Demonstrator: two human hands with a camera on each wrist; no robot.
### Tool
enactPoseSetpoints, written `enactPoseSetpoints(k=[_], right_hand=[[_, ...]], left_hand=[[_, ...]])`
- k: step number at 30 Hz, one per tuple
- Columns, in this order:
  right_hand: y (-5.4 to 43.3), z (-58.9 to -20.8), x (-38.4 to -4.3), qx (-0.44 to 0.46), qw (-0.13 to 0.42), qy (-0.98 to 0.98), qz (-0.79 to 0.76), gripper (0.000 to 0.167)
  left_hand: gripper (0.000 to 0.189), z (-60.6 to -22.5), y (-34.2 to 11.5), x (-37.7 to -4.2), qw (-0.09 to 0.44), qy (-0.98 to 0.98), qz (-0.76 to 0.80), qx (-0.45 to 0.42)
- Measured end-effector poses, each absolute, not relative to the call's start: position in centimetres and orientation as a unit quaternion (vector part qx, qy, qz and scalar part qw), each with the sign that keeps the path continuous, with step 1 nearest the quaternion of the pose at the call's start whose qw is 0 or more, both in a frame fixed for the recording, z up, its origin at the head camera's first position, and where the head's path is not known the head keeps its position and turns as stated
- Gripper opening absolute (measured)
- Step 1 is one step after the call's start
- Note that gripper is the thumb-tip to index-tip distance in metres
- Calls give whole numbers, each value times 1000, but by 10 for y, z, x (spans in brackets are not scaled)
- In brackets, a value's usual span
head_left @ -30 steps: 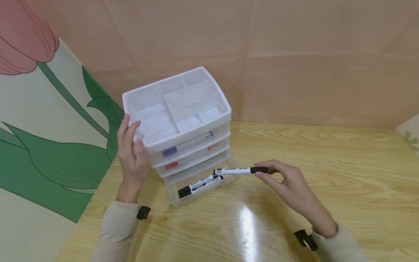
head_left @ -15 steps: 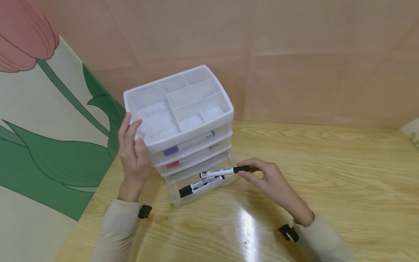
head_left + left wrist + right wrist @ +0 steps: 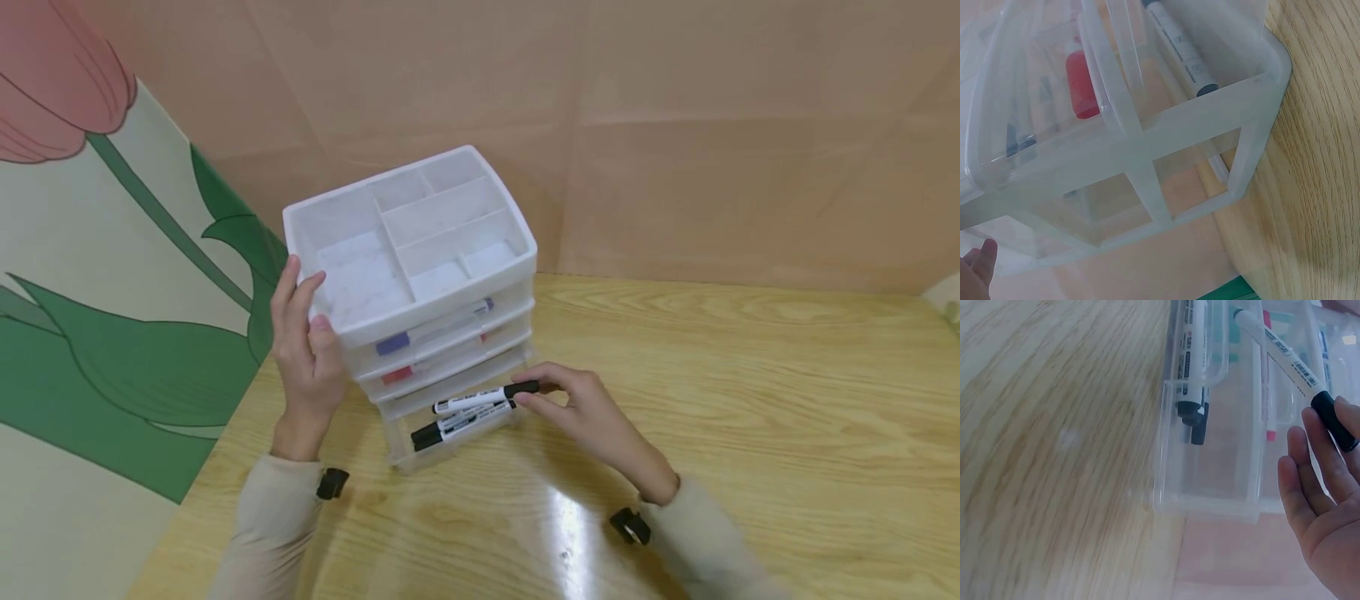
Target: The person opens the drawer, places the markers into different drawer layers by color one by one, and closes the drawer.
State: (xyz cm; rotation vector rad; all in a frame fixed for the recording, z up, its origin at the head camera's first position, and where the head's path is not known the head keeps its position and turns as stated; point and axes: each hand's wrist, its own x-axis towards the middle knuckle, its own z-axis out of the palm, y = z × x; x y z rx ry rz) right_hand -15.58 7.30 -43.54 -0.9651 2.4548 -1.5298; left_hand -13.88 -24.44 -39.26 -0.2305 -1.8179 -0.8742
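Note:
My right hand (image 3: pixel 588 417) pinches a black-capped whiteboard marker (image 3: pixel 472 400) by its cap, between thumb and fingers. The marker's white barrel points left over the pulled-out bottom drawer (image 3: pixel 401 454) of a small plastic drawer organizer (image 3: pixel 420 308). In that drawer lie black-capped markers (image 3: pixel 461 423) side by side; the right wrist view shows their dark ends (image 3: pixel 1191 412). My left hand (image 3: pixel 303 358) grips the organizer's front left top corner, fingers over the rim and thumb at the front. Only a few of its fingertips (image 3: pixel 985 259) show in the left wrist view.
The closed upper drawers hold a purple-capped marker (image 3: pixel 393 343) and a red-capped marker (image 3: pixel 397 375). The organizer's divided white top tray (image 3: pixel 360 271) faces up. A wooden table (image 3: pixel 750 417) extends right; a tulip-painted panel (image 3: pixel 172 375) and a peach backdrop (image 3: pixel 712 150) stand around it.
My right hand has carried the marker leftward, from the drawer's right side to over the markers lying in it. My left hand stays at the organizer's corner.

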Motion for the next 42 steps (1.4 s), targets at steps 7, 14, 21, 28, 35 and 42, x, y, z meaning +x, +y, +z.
enactPoseSetpoints(k=[7, 14, 21, 28, 35, 42], right_hand=[[62, -437, -158, -323, 55, 800, -502, 20], [53, -441, -160, -330, 77, 796, -502, 21], [40, -446, -162, -344, 84, 795, -492, 21], [34, -447, -163, -355, 84, 803, -471, 21], [33, -444, -166, -350, 95, 820, -442, 21], [33, -444, -168, -330, 96, 839, -423, 23]], left_hand=[[45, -392, -243, -139, 525, -762, -366, -99], [44, -392, -241, -139, 522, -763, -367, -100], [43, -393, -241, -140, 523, -762, -369, -97], [44, -393, -240, -139, 524, -760, -371, -96], [43, -393, -240, -140, 527, -758, -372, -96], [43, -393, -239, -140, 523, -761, -373, -94]])
